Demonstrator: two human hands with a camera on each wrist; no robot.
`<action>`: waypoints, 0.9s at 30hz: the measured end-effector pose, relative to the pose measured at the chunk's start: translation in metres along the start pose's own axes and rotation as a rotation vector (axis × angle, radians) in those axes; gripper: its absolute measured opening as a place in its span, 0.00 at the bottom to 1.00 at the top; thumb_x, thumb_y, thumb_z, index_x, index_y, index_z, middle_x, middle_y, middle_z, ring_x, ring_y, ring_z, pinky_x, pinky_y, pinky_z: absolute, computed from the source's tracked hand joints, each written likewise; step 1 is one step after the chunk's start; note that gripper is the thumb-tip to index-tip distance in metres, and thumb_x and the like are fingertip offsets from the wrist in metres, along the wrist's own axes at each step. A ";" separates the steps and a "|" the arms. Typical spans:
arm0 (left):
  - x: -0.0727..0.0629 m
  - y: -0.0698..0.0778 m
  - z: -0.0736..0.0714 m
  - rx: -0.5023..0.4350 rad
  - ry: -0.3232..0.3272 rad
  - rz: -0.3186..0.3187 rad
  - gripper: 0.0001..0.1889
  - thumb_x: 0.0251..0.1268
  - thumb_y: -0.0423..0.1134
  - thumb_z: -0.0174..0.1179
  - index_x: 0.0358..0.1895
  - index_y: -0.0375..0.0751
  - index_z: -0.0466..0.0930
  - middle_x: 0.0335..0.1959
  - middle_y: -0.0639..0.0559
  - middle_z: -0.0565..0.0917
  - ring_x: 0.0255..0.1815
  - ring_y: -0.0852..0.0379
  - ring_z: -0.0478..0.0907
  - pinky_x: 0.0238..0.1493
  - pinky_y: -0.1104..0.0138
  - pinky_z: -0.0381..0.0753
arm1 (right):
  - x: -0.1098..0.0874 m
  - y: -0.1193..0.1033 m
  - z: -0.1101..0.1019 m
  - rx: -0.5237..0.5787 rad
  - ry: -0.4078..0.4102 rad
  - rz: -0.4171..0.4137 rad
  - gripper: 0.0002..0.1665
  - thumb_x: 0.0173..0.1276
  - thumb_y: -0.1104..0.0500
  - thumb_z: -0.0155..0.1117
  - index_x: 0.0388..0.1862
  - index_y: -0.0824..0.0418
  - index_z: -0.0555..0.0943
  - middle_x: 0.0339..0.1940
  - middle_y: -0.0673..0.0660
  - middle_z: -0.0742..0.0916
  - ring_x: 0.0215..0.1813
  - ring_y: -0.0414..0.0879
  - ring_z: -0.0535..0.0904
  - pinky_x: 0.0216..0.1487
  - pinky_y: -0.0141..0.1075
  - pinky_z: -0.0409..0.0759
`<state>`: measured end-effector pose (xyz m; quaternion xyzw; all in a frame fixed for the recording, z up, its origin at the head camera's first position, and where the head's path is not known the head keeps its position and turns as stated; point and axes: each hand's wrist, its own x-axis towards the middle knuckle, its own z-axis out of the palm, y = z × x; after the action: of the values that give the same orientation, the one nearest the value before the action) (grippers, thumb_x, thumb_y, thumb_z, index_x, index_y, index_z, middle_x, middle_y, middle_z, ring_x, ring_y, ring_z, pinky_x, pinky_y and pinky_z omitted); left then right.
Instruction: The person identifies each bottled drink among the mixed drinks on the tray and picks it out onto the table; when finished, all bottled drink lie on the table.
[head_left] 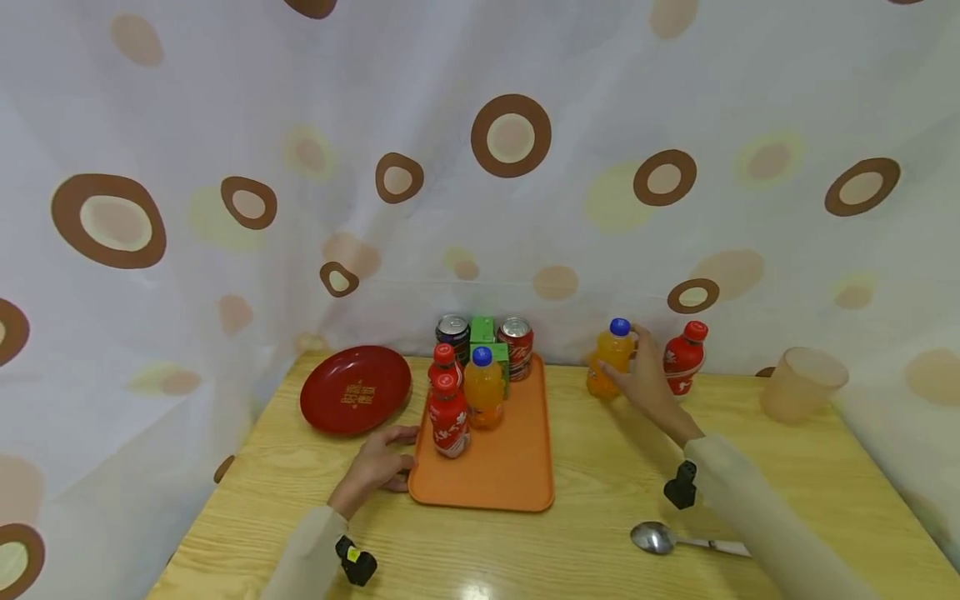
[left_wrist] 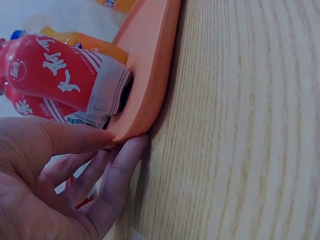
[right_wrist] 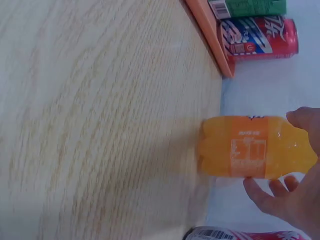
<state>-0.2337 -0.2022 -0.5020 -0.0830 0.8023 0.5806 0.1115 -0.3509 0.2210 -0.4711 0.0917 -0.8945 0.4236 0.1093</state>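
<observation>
My left hand [head_left: 382, 461] pinches the left rim of an orange tray [head_left: 517, 475]; in the left wrist view the thumb lies on the rim and the fingers against its outer side. At the back right, my right hand [head_left: 647, 379] holds an orange soda bottle [head_left: 609, 358] with a blue cap, fingers and thumb on opposite sides. On the tray stand two red-labelled bottles [head_left: 450, 421], another orange soda bottle [head_left: 484, 392], green cartons [head_left: 482, 330], a red cola can [head_left: 516, 346] and a dark can [head_left: 453, 333]. The cartons are partly hidden.
A dark red plate [head_left: 322, 400] lies left of the tray. Right of the right hand stands another red bottle [head_left: 684, 360], then a translucent cup [head_left: 802, 383] leaning sideways. A spoon [head_left: 656, 538] lies near the front, beside the right sleeve. A patterned curtain [head_left: 570, 225] hangs behind the table.
</observation>
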 end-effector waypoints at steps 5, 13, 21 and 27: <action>-0.002 0.002 0.003 0.019 0.003 0.000 0.29 0.65 0.22 0.62 0.71 0.31 0.75 0.68 0.34 0.79 0.31 0.54 0.83 0.26 0.60 0.88 | -0.001 -0.020 -0.012 -0.029 0.115 -0.080 0.52 0.73 0.58 0.71 0.82 0.72 0.50 0.70 0.80 0.66 0.69 0.73 0.65 0.66 0.67 0.73; -0.001 0.004 0.004 0.050 0.022 -0.010 0.29 0.64 0.22 0.62 0.71 0.31 0.75 0.67 0.34 0.79 0.31 0.55 0.84 0.26 0.60 0.88 | 0.005 -0.048 -0.028 0.011 0.162 -0.196 0.42 0.75 0.62 0.68 0.80 0.69 0.58 0.66 0.74 0.68 0.68 0.67 0.67 0.68 0.66 0.74; 0.000 0.004 -0.003 0.065 0.021 -0.024 0.30 0.64 0.22 0.62 0.72 0.31 0.74 0.68 0.33 0.78 0.34 0.54 0.85 0.28 0.60 0.89 | 0.001 -0.061 -0.013 0.054 0.183 -0.287 0.30 0.75 0.67 0.65 0.72 0.72 0.70 0.57 0.72 0.72 0.60 0.66 0.71 0.65 0.63 0.76; 0.002 0.004 0.002 0.067 0.010 -0.018 0.30 0.64 0.22 0.62 0.72 0.32 0.75 0.68 0.33 0.78 0.36 0.53 0.85 0.29 0.59 0.89 | -0.005 -0.068 -0.011 0.065 0.200 -0.358 0.26 0.74 0.67 0.66 0.68 0.71 0.73 0.54 0.69 0.74 0.56 0.67 0.75 0.62 0.54 0.78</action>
<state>-0.2369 -0.1991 -0.4993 -0.0892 0.8211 0.5518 0.1156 -0.3274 0.1874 -0.4159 0.2102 -0.8344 0.4330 0.2684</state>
